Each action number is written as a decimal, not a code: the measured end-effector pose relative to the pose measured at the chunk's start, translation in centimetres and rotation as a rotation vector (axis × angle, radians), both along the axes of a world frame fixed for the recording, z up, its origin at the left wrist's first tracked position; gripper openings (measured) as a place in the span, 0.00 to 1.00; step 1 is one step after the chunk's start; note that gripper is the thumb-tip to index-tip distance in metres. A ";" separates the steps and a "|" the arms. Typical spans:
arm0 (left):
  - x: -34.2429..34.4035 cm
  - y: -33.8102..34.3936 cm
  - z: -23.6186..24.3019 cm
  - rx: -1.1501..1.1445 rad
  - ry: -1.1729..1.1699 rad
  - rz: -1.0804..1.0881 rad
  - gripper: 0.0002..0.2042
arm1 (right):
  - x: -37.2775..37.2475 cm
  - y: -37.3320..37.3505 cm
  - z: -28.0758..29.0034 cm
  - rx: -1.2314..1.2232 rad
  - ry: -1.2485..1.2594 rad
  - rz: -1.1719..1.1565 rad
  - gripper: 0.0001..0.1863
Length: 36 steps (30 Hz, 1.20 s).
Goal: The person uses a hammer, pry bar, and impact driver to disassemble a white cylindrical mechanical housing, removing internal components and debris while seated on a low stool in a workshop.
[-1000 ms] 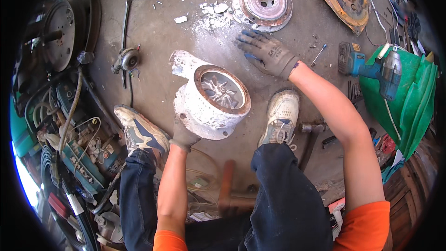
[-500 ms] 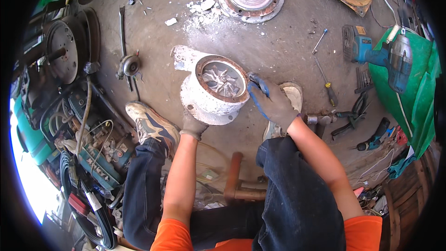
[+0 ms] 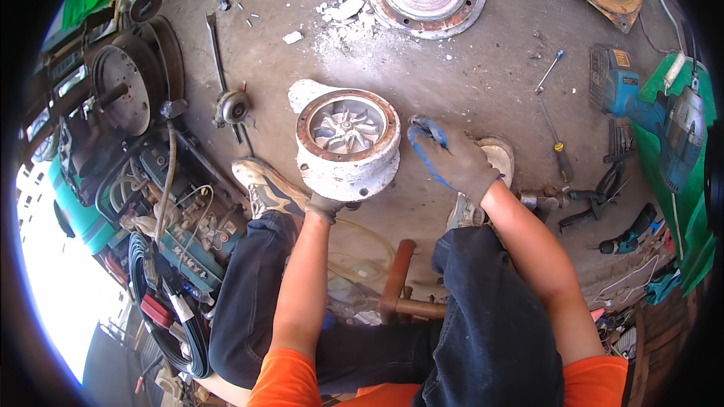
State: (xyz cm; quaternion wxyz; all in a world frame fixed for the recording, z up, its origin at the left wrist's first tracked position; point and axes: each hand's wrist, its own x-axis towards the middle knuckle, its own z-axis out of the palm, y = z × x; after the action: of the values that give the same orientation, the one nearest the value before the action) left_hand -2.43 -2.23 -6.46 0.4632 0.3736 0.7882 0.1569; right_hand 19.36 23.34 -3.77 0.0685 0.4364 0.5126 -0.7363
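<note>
My gloved left hand [image 3: 328, 206] grips a white-painted metal housing [image 3: 339, 175] from underneath, its wrist showing below. The housing has a rusty round rim with a vaned silver wheel [image 3: 345, 130] inside, and a side outlet at its upper left. Just right of it, my gloved right hand [image 3: 449, 154] is held apart with curled fingers; whatever they may hold cannot be made out.
A rusty flanged disc [image 3: 426, 11] and white flakes [image 3: 343, 19] lie ahead. At right are a cordless impact wrench [image 3: 626, 83], screwdriver [image 3: 560, 158], pliers [image 3: 588, 203] and green sheet [image 3: 690, 241]. An engine [image 3: 188, 241] and wheels [image 3: 121, 90] crowd the left.
My right hand has come down from beside the flakes to the housing's right side, its fingers now curled. The housing in my left hand has turned, its outlet still at upper left.
</note>
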 end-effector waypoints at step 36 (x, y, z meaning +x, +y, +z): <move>-6.1 10.0 9.0 -0.080 -0.492 0.294 0.25 | 23.7 -8.0 0.0 0.974 -0.346 -0.190 0.17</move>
State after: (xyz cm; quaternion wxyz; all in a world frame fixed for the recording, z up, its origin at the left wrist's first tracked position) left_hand -8.49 7.80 2.56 0.6271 0.1878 0.7034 0.2771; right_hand 43.07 15.31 -3.74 -0.1258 0.5776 0.7347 -0.3328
